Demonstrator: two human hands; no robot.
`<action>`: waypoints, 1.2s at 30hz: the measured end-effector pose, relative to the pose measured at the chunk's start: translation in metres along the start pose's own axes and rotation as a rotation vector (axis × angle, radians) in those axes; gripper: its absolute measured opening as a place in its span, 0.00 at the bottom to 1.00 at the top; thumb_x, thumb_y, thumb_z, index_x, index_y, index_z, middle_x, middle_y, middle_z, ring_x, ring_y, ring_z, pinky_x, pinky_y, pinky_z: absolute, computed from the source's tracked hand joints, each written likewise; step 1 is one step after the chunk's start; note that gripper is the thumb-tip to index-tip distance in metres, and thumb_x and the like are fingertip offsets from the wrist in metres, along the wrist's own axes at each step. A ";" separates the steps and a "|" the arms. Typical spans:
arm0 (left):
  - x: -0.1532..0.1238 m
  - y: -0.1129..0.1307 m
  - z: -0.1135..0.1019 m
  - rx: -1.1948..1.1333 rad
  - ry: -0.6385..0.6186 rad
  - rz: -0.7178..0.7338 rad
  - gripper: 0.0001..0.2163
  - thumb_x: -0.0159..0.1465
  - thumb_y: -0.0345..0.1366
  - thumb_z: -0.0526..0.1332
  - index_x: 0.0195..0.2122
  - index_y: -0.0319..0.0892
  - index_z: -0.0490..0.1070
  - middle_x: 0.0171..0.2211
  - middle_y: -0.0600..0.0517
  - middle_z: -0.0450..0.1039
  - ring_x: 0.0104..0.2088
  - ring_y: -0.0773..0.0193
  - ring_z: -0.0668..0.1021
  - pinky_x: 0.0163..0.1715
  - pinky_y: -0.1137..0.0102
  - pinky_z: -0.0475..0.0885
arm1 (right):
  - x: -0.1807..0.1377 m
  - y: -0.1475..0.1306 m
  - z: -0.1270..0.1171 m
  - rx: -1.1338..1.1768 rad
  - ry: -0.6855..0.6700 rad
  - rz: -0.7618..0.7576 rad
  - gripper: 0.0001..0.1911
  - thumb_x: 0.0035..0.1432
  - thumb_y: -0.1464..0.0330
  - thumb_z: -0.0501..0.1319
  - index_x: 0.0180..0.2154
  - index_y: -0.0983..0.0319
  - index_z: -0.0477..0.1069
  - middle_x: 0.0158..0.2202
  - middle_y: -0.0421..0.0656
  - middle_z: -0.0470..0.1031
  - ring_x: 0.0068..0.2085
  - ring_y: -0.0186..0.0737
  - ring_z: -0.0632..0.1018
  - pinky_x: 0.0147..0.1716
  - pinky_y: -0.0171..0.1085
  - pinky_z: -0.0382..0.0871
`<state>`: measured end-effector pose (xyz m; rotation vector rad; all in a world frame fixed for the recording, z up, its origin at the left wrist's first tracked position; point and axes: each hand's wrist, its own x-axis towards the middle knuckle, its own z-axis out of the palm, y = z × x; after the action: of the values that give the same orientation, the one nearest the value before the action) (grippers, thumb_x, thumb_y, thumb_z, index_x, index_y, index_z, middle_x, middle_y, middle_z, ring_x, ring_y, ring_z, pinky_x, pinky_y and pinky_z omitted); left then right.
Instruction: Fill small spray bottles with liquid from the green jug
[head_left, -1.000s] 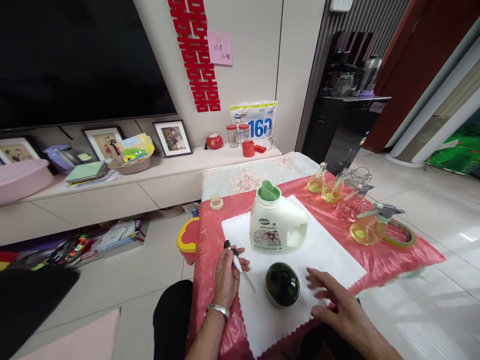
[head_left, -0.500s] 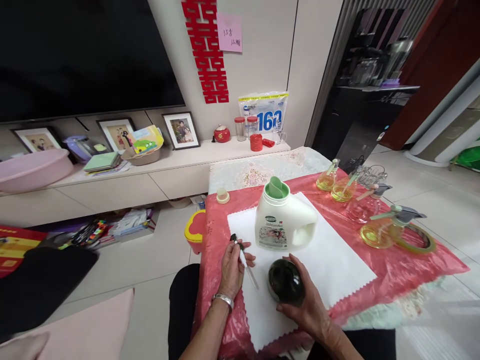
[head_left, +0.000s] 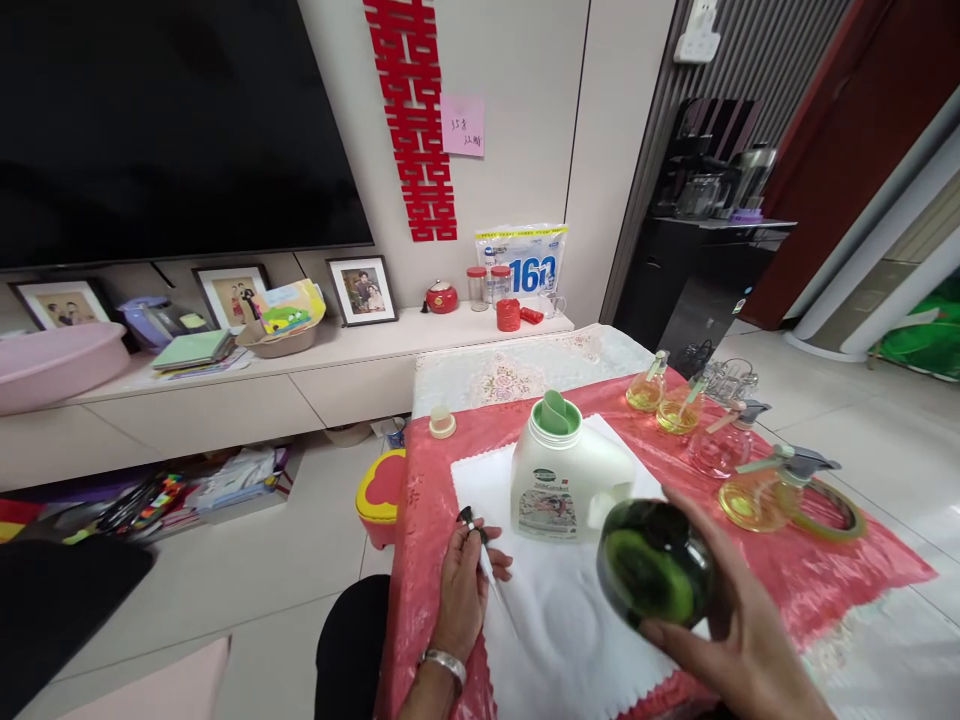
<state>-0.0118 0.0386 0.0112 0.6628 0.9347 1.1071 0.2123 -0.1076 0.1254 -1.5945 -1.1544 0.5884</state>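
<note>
Right hand (head_left: 739,625) has the dark green glass bottle (head_left: 654,575) gripped and lifted off the white cloth (head_left: 559,625), tipped so its bottom faces the camera. Left hand (head_left: 465,590) is closed around one pump tube (head_left: 484,560), resting on the cloth. So the pump looks out of the bottle and not back in yet. One white detergent jug (head_left: 566,475) just behind, four glass dispensers (head_left: 757,480) of yellowish liquid lined up on the red tablecloth (head_left: 847,560), one small cap (head_left: 442,423).
</note>
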 end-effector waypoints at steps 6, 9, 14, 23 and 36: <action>0.003 -0.003 -0.003 -0.007 -0.002 0.002 0.26 0.55 0.52 0.70 0.46 0.41 0.67 0.39 0.48 0.78 0.26 0.64 0.80 0.23 0.70 0.75 | 0.066 -0.058 -0.027 -0.401 0.179 -0.311 0.46 0.49 0.53 0.71 0.66 0.55 0.58 0.62 0.48 0.64 0.57 0.54 0.72 0.54 0.50 0.72; 0.004 -0.005 -0.004 -0.011 0.006 -0.014 0.26 0.54 0.53 0.70 0.46 0.41 0.68 0.39 0.49 0.78 0.26 0.64 0.80 0.23 0.70 0.74 | 0.092 -0.075 -0.029 -0.529 0.148 -0.390 0.43 0.52 0.54 0.68 0.66 0.54 0.57 0.61 0.47 0.66 0.55 0.54 0.73 0.54 0.53 0.72; 0.004 -0.005 -0.004 -0.011 0.013 -0.018 0.27 0.53 0.54 0.71 0.45 0.42 0.68 0.38 0.49 0.79 0.25 0.64 0.80 0.23 0.70 0.74 | 0.120 -0.081 -0.027 -0.637 0.089 -0.551 0.41 0.54 0.60 0.67 0.65 0.55 0.55 0.59 0.46 0.66 0.56 0.51 0.73 0.55 0.51 0.70; 0.003 -0.003 -0.003 -0.009 0.017 -0.007 0.28 0.51 0.55 0.72 0.45 0.41 0.68 0.38 0.49 0.78 0.25 0.64 0.80 0.22 0.70 0.75 | 0.134 -0.091 -0.034 -0.861 0.081 -0.799 0.36 0.59 0.59 0.63 0.65 0.61 0.55 0.60 0.50 0.65 0.58 0.50 0.69 0.55 0.47 0.67; 0.004 -0.004 -0.005 -0.036 -0.013 -0.016 0.26 0.54 0.54 0.71 0.45 0.41 0.69 0.38 0.48 0.79 0.27 0.62 0.81 0.24 0.69 0.76 | 0.141 -0.099 -0.025 -1.050 0.011 -0.845 0.33 0.61 0.60 0.59 0.65 0.60 0.55 0.60 0.50 0.63 0.57 0.52 0.68 0.50 0.50 0.67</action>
<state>-0.0137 0.0407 0.0044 0.6317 0.9056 1.1013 0.2533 0.0077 0.2498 -1.6499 -2.1259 -0.7007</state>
